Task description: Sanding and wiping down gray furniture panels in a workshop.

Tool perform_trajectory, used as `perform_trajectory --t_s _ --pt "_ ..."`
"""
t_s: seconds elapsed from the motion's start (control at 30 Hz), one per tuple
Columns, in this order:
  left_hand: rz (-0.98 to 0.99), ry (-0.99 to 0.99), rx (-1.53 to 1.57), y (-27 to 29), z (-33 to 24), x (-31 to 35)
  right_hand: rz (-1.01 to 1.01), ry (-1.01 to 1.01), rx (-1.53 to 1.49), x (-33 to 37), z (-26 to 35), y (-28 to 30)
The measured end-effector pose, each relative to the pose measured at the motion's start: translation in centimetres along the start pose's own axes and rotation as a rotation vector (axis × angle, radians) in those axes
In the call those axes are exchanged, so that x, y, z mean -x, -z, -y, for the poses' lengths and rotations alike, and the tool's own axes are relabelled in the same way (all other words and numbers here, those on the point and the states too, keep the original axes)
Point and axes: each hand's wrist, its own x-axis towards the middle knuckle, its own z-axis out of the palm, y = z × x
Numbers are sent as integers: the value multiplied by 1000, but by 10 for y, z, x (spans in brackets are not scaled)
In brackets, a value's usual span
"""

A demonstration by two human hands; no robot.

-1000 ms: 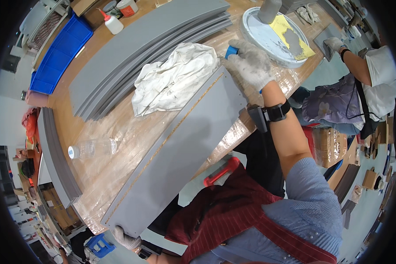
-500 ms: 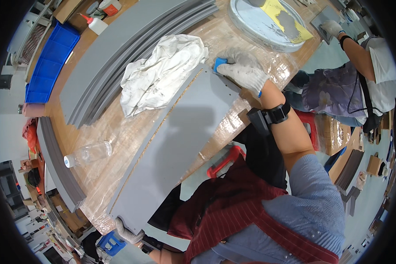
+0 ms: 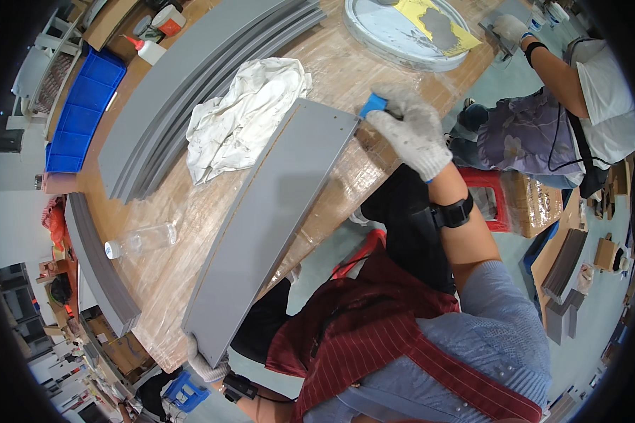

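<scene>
A long grey panel (image 3: pixel 261 211) with a narrow brown groove along one long edge lies slantwise over the table's near edge. At its near end my left hand (image 3: pixel 206 363), in a whitish knit glove, grips the panel's edge; part of the fingers is hidden. My right hand (image 3: pixel 415 134), gloved the same way, pinches a small blue block (image 3: pixel 372 105) just beyond the panel's far right corner. Whether the block touches the panel, I cannot tell. A crumpled white cloth (image 3: pixel 243 116) rests beside the panel's far left edge.
Stacked curved grey panels (image 3: pixel 169 92) lie behind the cloth, and more (image 3: pixel 99 261) stand at left. A clear bottle (image 3: pixel 141 240) lies on the film-covered table (image 3: pixel 159 289). Farther back are a round lid (image 3: pixel 374 35) and blue bin (image 3: pixel 85 113). A co-worker (image 3: pixel 536 134) stands at right.
My right hand with the blue block has moved off the panel's far end to the right. The panel has tilted and looks narrower, with my left hand still on its near end.
</scene>
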Motion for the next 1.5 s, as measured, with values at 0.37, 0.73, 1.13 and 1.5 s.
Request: perform_trajectory --t_s 0.37,0.73,1.13,1.5 --pt "-119 -2 -104 11 0 0 -269 335 289 25 1 -30" --pt "47 46 55 5 -3 7 -311 250 224 38 11 -37" --pt "28 34 137 -8 0 25 286 825 57 174 72 -114" --pt "209 4 365 -43 4 56 71 574 10 168 53 -112"
